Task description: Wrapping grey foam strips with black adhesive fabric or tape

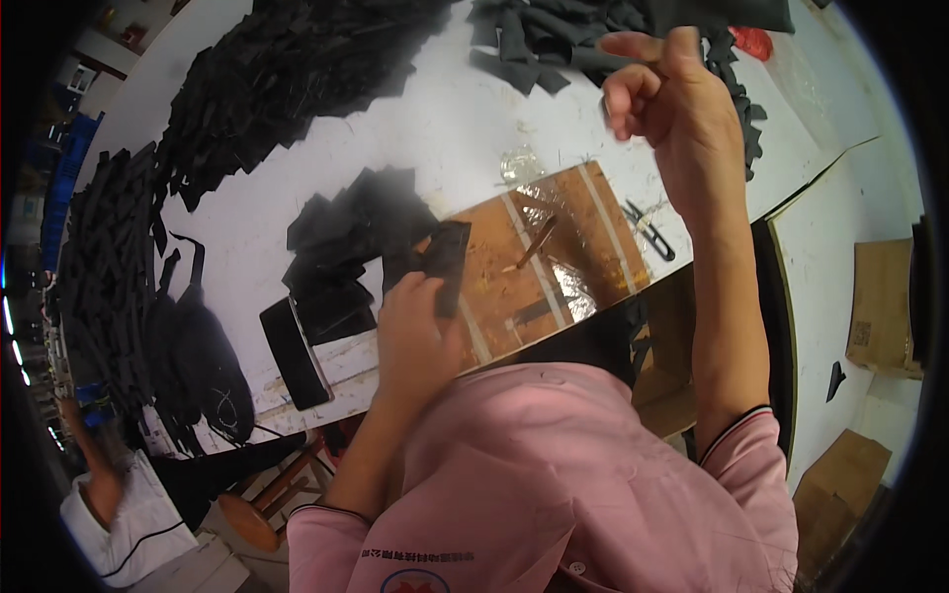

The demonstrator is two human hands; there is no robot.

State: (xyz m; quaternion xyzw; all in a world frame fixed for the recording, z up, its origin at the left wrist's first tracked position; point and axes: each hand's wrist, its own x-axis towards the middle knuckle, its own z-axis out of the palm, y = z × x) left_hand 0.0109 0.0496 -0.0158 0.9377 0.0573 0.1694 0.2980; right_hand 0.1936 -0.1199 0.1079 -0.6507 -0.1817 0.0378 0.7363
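My left hand (420,321) is closed at the lower edge of a black fabric piece (452,259), over the left end of a brown board (588,222). More black pieces lie in a loose heap (341,232) just beyond that hand. My right hand (677,114) is raised at the upper right, palm toward me, with thumb and forefinger apart and the other fingers bent. Past its fingertips lies a dark fabric piece (736,14); whether they touch it, I cannot tell. On the board, marked by pale strips, rests a thin brown stick (537,243).
Black-handled thread snips (650,233) lie right of the board. Large piles of black fabric strips (297,84) cover the table's far left. A black block (295,354) stands near the front edge. Cardboard boxes (883,306) are at right; another person (124,509) is at lower left.
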